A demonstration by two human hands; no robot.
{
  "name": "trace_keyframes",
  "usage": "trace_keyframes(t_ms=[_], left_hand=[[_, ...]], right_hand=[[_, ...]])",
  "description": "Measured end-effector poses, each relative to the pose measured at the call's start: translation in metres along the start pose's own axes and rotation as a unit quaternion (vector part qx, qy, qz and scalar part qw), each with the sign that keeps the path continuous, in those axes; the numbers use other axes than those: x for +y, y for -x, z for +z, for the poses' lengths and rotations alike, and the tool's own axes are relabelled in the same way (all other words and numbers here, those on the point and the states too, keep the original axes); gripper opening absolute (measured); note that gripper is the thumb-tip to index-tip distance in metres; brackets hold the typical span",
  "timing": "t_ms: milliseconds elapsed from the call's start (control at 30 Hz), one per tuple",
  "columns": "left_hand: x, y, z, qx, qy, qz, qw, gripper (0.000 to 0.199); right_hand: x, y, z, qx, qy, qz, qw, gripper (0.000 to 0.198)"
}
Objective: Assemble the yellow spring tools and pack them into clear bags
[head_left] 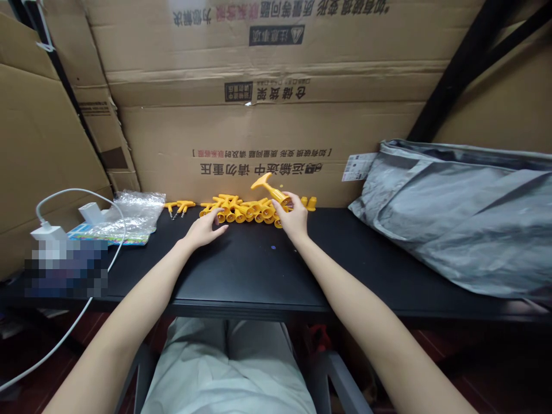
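My right hand point(295, 221) is closed on the bell-shaped base of a yellow corkscrew point(264, 183), its T-shaped handle tilted up to the left. Below and to the left of it, a row of similar yellow corkscrews point(241, 211) is heaped along the back of the table, many with their round bell ends facing me. My left hand point(199, 233) is at the left end of this heap, thumb apart from the fingers; whether its fingertips touch a corkscrew I cannot tell. Farther left lie yellow T-handles with bare metal spirals point(183, 206). Yellow bell caps point(311, 203) stand at the heap's right end.
The black table point(250, 270) backs onto a cardboard panel point(267, 126). A grey fabric bag point(448, 213) takes up the right side. At left are clear plastic wrap point(135, 213), a white charger point(49, 236) with a cable point(118, 253), and a blurred-out object point(69, 267).
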State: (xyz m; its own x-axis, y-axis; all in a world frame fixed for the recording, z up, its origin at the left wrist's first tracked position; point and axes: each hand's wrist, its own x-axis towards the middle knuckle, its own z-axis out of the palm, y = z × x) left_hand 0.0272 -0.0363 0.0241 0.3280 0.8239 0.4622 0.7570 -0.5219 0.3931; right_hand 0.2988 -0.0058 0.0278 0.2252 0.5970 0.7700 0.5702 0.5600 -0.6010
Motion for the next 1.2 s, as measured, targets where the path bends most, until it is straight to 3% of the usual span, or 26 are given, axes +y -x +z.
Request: trace_keyframes(t_ms=[233,433,733,967,1200], left_hand=[[0.002,0.001,0.0,-0.012,0.004,0.006,1.0,0.052],[0.003,-0.001,0.003,-0.032,-0.003,0.009,0.999,0.046],[0.002,-0.001,0.006,-0.041,-0.003,0.011,0.999,0.042],[0.001,-0.001,0.007,-0.041,-0.013,0.012,0.999,0.038],[0.001,-0.001,0.008,-0.042,-0.01,0.021,0.999,0.035]], right_hand=[[0.033,-0.008,-0.003,0.024,0.065,0.027,0.997,0.044],[0.04,-0.019,0.009,0.014,0.116,0.032,0.993,0.048],[0.014,-0.039,0.048,-0.004,0.15,0.045,0.988,0.041],[-0.008,-0.029,0.077,-0.079,0.192,0.034,0.978,0.039],[-0.021,-0.021,0.094,-0.103,0.22,0.024,0.97,0.04]])
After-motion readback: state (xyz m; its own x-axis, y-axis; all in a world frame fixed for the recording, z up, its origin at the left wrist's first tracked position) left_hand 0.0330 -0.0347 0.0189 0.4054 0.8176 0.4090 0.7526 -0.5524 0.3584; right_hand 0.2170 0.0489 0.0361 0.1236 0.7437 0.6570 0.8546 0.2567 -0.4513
